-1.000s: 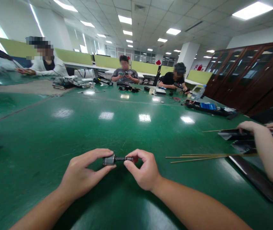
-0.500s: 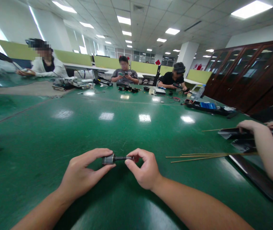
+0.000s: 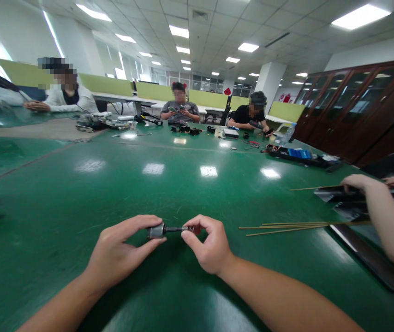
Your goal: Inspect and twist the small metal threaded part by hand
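Note:
My left hand (image 3: 122, 251) grips the grey metal cylinder of what looks like a small motor (image 3: 156, 231) between thumb and fingers. A thin dark shaft (image 3: 174, 229) sticks out of its right end, lying level. My right hand (image 3: 211, 244) pinches the far end of that shaft between thumb and index finger. A small reddish-brown piece (image 3: 197, 229) shows within the right fingers, partly hidden by them. Both hands are above the green tabletop (image 3: 169, 198), near its front.
Several thin brass-coloured rods (image 3: 280, 226) lie to the right, beside long dark panels (image 3: 363, 256). Another person's hand (image 3: 363, 182) reaches in there. A black tray of parts (image 3: 301, 156) and a silvery parts pile (image 3: 96, 121) stand farther back. People sit across the table.
My hands and the motor stay almost in place. Only a very slight shift of the view shows.

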The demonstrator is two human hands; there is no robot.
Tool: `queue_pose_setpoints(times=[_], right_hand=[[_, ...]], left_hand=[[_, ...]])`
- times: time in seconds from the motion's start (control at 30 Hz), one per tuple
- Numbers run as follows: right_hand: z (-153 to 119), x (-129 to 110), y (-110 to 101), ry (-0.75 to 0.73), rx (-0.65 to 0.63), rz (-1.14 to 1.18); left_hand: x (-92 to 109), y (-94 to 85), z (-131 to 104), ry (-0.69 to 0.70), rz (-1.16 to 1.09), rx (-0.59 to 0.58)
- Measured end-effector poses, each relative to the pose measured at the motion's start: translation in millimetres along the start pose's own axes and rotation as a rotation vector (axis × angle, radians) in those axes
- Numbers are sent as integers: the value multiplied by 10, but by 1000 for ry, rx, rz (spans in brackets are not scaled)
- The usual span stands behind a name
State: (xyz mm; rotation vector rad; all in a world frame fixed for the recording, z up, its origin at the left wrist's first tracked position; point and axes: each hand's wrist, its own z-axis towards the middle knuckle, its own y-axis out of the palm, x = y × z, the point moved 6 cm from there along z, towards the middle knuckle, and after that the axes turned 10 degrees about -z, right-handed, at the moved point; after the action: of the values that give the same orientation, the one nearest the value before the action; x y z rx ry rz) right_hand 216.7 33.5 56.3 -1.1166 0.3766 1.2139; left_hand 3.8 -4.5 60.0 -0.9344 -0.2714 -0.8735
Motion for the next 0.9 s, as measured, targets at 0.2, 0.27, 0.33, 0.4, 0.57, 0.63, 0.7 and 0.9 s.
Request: queue_pose_setpoints(times=[0.2,0.27,0.33,0.4,0.57,0.63,0.7,0.9], right_hand=[[0,12,-5,7,0,3],[-1,8,-8,7,0,4],[-1,3,-10,6,1,6],[1,3,-12,6,5,6],[8,25,-8,12,16,14],[9,32,-8,16,17,18],[8,34,-10,20,14,21],[8,27,-16,23,12,41]], left_hand=[[-23,-1,-3,-6,-6,0],[-20,-3,2,-4,-8,1],[-20,-5,6,-7,-9,1],[-24,-7,8,-11,-12,-1],[-31,-15,11,-11,-8,2],[-23,-17,17,-9,-8,6],[-12,-18,24,-10,-13,9],[-18,-18,24,-18,-9,5]])
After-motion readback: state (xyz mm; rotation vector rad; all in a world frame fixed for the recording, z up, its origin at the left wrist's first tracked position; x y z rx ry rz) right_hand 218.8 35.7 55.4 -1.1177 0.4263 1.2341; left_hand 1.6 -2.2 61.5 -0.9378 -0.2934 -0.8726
